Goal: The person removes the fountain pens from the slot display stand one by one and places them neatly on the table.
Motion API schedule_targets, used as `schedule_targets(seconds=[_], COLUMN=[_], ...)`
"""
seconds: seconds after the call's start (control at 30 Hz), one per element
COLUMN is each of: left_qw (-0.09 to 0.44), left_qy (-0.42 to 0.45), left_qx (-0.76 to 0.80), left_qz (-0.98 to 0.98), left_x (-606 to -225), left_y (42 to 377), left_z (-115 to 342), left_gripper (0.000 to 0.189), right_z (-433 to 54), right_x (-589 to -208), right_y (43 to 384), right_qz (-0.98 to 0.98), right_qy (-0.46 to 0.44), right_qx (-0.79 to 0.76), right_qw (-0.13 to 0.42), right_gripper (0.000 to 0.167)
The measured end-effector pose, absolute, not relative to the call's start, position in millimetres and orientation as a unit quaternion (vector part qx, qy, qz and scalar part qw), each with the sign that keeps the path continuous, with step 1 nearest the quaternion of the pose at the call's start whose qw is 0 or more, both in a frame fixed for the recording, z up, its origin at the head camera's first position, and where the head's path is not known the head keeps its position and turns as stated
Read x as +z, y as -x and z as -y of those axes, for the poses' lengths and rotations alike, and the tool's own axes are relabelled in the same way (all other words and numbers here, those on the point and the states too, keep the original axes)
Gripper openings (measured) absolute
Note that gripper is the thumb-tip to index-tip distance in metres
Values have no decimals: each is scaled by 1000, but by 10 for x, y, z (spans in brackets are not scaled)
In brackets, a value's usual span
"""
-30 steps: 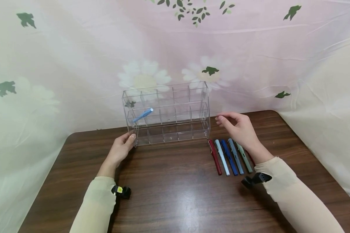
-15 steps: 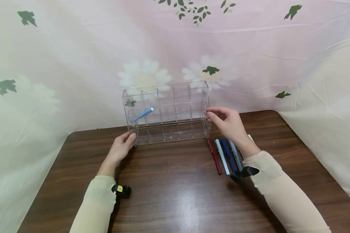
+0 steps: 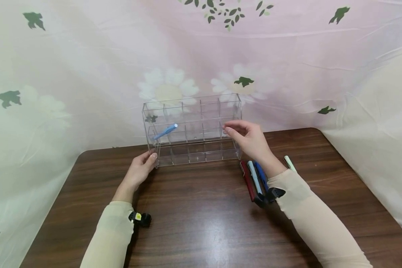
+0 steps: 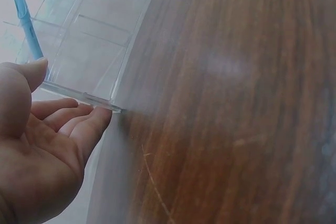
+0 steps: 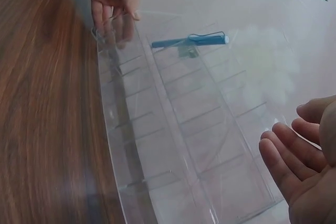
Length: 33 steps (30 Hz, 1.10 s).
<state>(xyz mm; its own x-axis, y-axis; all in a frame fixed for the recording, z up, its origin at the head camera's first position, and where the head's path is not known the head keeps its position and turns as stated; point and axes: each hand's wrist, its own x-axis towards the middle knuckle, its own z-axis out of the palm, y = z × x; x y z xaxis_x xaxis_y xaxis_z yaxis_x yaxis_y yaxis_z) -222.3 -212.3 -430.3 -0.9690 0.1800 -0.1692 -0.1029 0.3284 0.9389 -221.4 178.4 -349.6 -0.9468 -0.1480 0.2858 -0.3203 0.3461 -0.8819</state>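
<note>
A clear, tiered plastic pen holder [image 3: 196, 157] with divided compartments stands at the back of the table. In its middle tier, at the left end, a blue pen [image 3: 166, 131] leans to the right. My left hand [image 3: 139, 169] grips the holder's lower left side; in the left wrist view the thumb [image 4: 37, 73] is on one side and the fingers [image 4: 86, 124] are at the edge. My right hand [image 3: 249, 140] is raised before the holder's right part, fingers loosely bent and holding nothing. In the right wrist view its fingertips [image 5: 270, 148] are beside the compartments.
A red pen [image 3: 247, 182], a light blue pen [image 3: 255, 176] and a dark blue pen [image 3: 261, 175] lie side by side below my right wrist. A pale green pen [image 3: 289, 163] shows beyond the forearm, which hides others. Patterned cloth [image 3: 104, 74] hangs behind the table.
My right hand has moved left from beside the holder to in front of its right part, its forearm now covering more of the pens. The left hand keeps its grip.
</note>
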Motion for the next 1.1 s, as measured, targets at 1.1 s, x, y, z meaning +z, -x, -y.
schedule_targets(seconds=[1.1], left_qw=[130], left_qy=[-29], left_qx=[570], left_qz=[-811], left_x=[-4303], left_y=[2214], left_z=[2159], left_gripper=[72], right_z=[-1088], right_x=[-3410], right_y=[2481], right_qz=[799], right_qy=[-181], right_qx=[572], right_qw=[43], right_gripper=[29])
